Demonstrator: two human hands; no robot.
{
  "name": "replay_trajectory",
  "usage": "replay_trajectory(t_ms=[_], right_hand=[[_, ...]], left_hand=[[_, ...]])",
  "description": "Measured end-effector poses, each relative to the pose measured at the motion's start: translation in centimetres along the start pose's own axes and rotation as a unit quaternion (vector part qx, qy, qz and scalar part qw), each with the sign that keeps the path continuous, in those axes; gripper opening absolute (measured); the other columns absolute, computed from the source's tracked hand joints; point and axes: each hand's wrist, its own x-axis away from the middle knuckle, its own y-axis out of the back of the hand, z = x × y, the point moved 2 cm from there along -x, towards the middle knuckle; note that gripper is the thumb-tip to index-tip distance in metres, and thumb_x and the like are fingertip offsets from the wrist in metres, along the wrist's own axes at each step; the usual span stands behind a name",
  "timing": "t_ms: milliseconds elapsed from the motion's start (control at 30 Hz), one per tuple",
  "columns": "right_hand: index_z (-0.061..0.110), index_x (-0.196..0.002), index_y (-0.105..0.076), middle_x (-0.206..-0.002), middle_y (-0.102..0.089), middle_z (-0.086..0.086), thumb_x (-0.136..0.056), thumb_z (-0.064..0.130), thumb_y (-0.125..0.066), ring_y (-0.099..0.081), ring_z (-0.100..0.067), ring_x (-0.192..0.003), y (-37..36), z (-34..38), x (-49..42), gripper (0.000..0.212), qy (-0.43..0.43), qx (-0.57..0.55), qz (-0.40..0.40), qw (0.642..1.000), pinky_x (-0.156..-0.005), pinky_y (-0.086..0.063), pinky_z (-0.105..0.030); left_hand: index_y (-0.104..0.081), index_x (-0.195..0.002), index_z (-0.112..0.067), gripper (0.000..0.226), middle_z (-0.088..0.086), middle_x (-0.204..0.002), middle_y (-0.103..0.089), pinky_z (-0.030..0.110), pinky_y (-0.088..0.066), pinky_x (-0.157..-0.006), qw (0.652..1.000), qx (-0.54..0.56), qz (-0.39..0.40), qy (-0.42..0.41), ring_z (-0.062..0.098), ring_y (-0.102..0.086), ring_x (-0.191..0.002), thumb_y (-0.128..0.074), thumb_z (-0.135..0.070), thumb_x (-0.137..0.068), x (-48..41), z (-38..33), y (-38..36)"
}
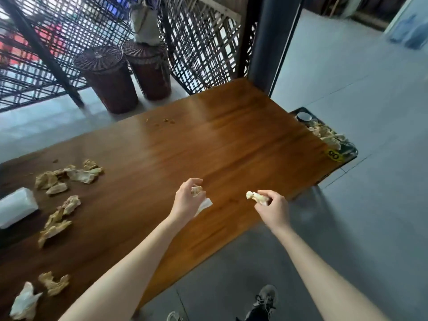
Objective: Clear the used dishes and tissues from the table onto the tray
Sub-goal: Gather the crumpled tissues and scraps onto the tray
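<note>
While the left hand (187, 200) grips a tissue (196, 191), the right hand (274, 208) pinches a wad (256, 196) (pointing leftward).

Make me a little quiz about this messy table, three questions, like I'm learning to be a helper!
1. True or false: the left hand holds a crumpled tissue.
2. Where is the tray? A: on the middle of the table. B: beside the table's right end. C: on the table's left end.
3. Fill in: the loose tissues lie on the table's ____ side.
Key: 1 true; 2 B; 3 left.
</note>
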Motion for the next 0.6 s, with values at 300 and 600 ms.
replay_trajectory(t_ms=[300, 600], right_hand=[[0.006, -0.102, -0.071, -0.1, -0.07, -0.01, -0.068, -0.002, -0.068, -0.063, -0.022, -0.09, 15.6, -10.5, -10.6, 0.035, -0.057, -0.021, -0.044, 0.997, -0.083, -0.05, -0.031], [0.008, -0.105, -0.07, -0.094, -0.07, -0.011, -0.07, -0.001, -0.067, -0.054, -0.016, -0.074, 25.7, -16.1, -18.9, 0.036, -0.092, -0.019, -0.075, 0.993, -0.062, -0.033, -0.009]], left_hand=[[-0.058, -0.116, -0.019, 0.027, 0.005, -0.112, -0.06, 0.02, -0.039, -0.073, 0.999, -0.005, 0.035, -0.003, 0.014, -0.056, -0.094, -0.064, -0.016, -0.09, -4.4, -11.0, -16.6], [-0.058, -0.114, -0.021, 0.026, 0.006, -0.113, -0.06, 0.01, -0.039, -0.062, 0.997, -0.018, 0.067, -0.02, 0.013, -0.058, -0.092, -0.063, -0.015, -0.089, -10.0, -18.8, -27.9]])
